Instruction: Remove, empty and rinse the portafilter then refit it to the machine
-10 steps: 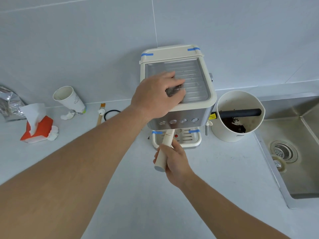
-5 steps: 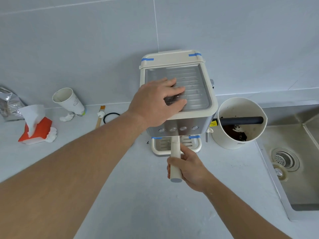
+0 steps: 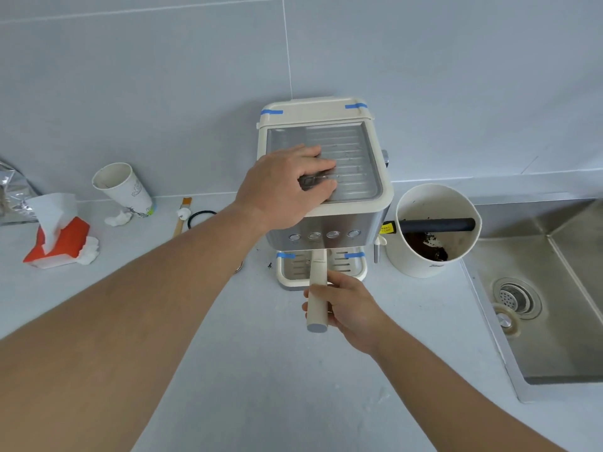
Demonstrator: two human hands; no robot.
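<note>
A cream and steel espresso machine (image 3: 354, 220) stands against the wall tiles. My left hand (image 3: 287, 185) presses flat on its ribbed top tray, fingers spread. The portafilter (image 3: 317, 282) sits under the machine's front; only its cream handle shows, pointing straight toward me over the drip tray (image 3: 354, 270). My right hand (image 3: 346, 303) is wrapped around that handle near its grey end cap. The basket end is hidden beneath the machine.
A white knock box (image 3: 434, 265) with a black bar and spent grounds stands right of the machine. A steel sink (image 3: 561, 321) with a drain lies at far right. A paper cup (image 3: 122, 187), tissue pack (image 3: 62, 243), brush and black ring lie left.
The portafilter handle has swung from pointing left of centre to pointing straight at me, with my right hand still gripping it. My left hand has stayed on the machine's top.
</note>
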